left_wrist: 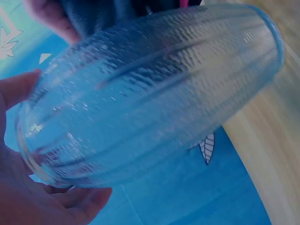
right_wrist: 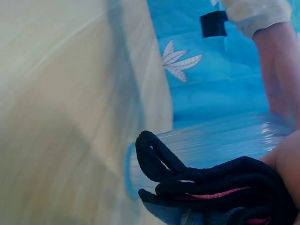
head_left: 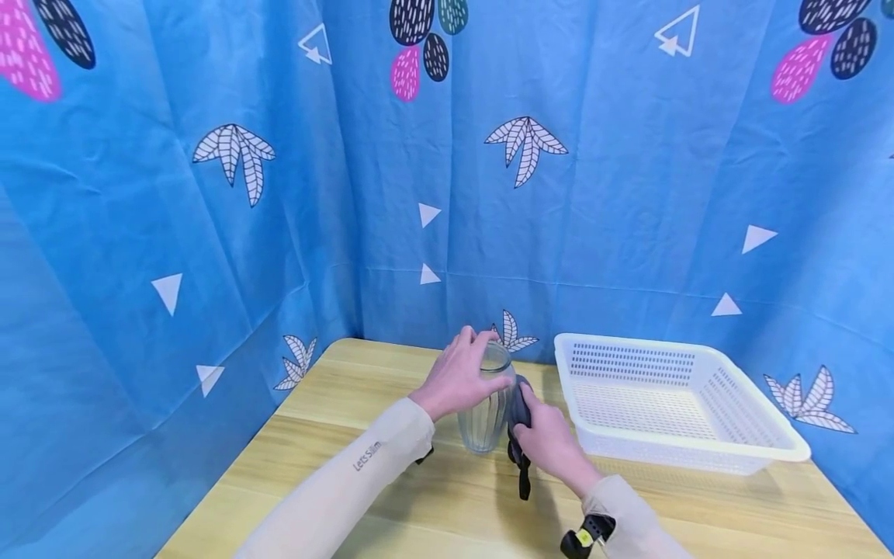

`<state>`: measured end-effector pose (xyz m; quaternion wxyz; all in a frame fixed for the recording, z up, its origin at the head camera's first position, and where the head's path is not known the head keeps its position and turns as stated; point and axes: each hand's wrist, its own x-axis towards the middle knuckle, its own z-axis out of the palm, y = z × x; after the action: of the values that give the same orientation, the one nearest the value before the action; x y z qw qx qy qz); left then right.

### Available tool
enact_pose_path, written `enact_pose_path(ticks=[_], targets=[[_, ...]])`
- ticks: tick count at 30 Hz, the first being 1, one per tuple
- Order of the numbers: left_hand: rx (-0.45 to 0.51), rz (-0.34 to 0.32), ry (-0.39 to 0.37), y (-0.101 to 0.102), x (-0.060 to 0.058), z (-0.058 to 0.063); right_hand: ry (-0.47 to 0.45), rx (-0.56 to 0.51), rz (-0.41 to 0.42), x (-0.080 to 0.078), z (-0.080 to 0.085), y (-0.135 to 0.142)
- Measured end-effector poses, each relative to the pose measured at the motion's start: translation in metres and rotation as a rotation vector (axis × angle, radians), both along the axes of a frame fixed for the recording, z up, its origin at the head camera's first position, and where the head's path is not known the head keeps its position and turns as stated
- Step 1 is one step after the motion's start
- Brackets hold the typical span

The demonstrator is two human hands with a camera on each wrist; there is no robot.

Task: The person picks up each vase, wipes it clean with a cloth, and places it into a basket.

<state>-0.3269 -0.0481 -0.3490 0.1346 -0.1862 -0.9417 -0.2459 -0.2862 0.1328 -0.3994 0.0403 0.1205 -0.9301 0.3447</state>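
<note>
The left hand (head_left: 461, 374) is curved round the upper end of a clear glass vase (head_left: 482, 425), its thumb on the near side and its fingers reaching over by the rim. From where I stand the vase is roughly upright, mouth at the top, though I can't tell whether its base touches the wooden surface (head_left: 426, 528) below. The glass is ribbed lengthwise and rippled in texture. Just to the right, the right hand (head_left: 550, 439) pinches a dark folded cloth (head_left: 520, 411) between thumb and fingers, close along the vase's right side; whether cloth and glass actually meet, I can't make out. A black loop hangs from the cloth's lower end, and seen from the right wrist there is pink between its folds. Farther right, towards the far edge of the surface, sits a white plastic basket (head_left: 691, 441) with slotted walls. Both arms come in from the near side in pale sleeves (head_left: 335, 473), the left one printed with small lettering, and a black strap (head_left: 599, 528) circles the right wrist. Behind everything hangs a blue curtain (head_left: 615, 233) patterned with leaves and triangles.
</note>
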Motion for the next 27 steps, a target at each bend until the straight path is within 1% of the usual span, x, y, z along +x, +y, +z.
enact_pose_path(ticks=[3, 6, 9, 12, 14, 15, 17, 22, 25, 27], targets=[[0.047, -0.023, -0.051, 0.002, 0.001, 0.003, 0.032, -0.01, -0.01, 0.004, 0.013, 0.003], [0.078, -0.056, -0.079, 0.004, 0.0, 0.005, 0.097, -0.007, -0.013, 0.006, 0.025, 0.005], [0.078, -0.088, -0.076, 0.006, -0.004, 0.006, 0.19, -0.007, -0.001, 0.006, 0.033, 0.006], [0.074, -0.106, -0.064, 0.008, -0.009, 0.006, 0.287, -0.004, 0.012, 0.001, 0.04, 0.006], [0.083, -0.115, -0.057, 0.01, -0.011, 0.006, 0.332, 0.01, 0.012, -0.004, 0.041, 0.005], [0.088, -0.118, -0.056, 0.011, -0.012, 0.006, 0.337, 0.018, 0.012, -0.006, 0.041, 0.004], [0.095, -0.12, -0.06, 0.012, -0.011, 0.004, 0.319, 0.038, 0.007, -0.011, 0.036, 0.003], [0.103, -0.109, -0.071, 0.008, -0.006, -0.002, 0.197, 0.067, -0.009, -0.019, 0.012, -0.002], [0.103, -0.099, -0.051, 0.005, -0.003, -0.004, 0.124, 0.054, 0.007, -0.021, -0.003, -0.004], [0.102, -0.091, -0.039, 0.003, -0.003, -0.005, 0.078, 0.066, 0.037, -0.023, -0.013, -0.005]])
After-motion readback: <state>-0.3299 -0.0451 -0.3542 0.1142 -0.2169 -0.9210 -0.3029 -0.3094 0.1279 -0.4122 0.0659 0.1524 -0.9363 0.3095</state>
